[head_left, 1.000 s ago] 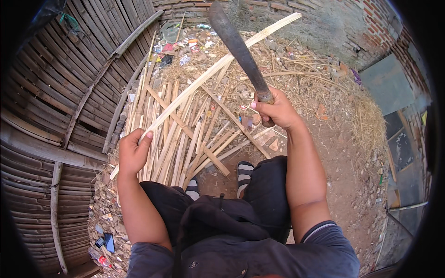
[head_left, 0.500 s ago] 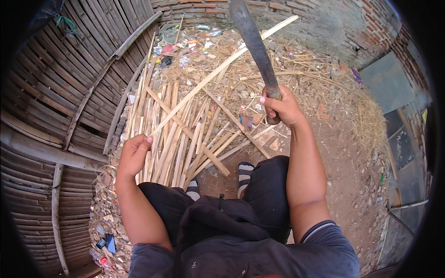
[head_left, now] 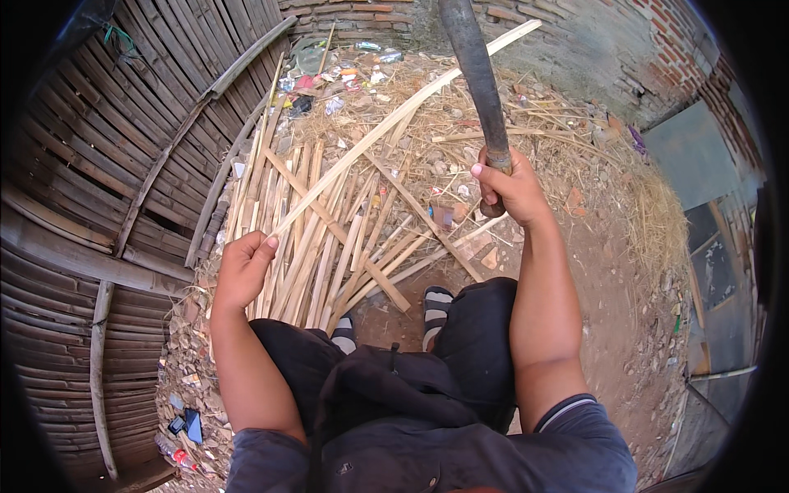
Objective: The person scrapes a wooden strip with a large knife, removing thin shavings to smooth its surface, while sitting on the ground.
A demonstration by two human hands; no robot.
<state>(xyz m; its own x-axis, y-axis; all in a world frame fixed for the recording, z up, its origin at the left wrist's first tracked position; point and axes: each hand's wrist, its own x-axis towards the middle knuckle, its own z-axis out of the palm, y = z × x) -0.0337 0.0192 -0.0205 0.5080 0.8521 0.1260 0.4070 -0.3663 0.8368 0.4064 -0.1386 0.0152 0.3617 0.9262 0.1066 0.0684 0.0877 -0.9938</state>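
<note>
My left hand [head_left: 245, 267] is closed, pinching the near end of a long pale bamboo strip [head_left: 358, 151]. The strip slants up and away to the right, its far end near the brick wall. My right hand [head_left: 516, 189] wraps round the handle of a machete [head_left: 478, 74], whose dark blade points upward and away, its tip cut off by the top of the picture. The blade crosses in front of the strip's far part; whether they touch I cannot tell. Below the held strip lies a pile of split bamboo strips [head_left: 316, 279], several of them crossing.
A bamboo slat wall [head_left: 90, 181] stands close on the left, and a brick wall [head_left: 567, 49] at the back. Dry shavings and litter cover the far ground. Grey panels [head_left: 690, 152] lean at the right. A plastic bottle [head_left: 175, 452] lies at lower left.
The machete and right hand have shifted slightly right. My left hand, with the bamboo strip, has moved a little to the right, and the strip's far end sits slightly higher.
</note>
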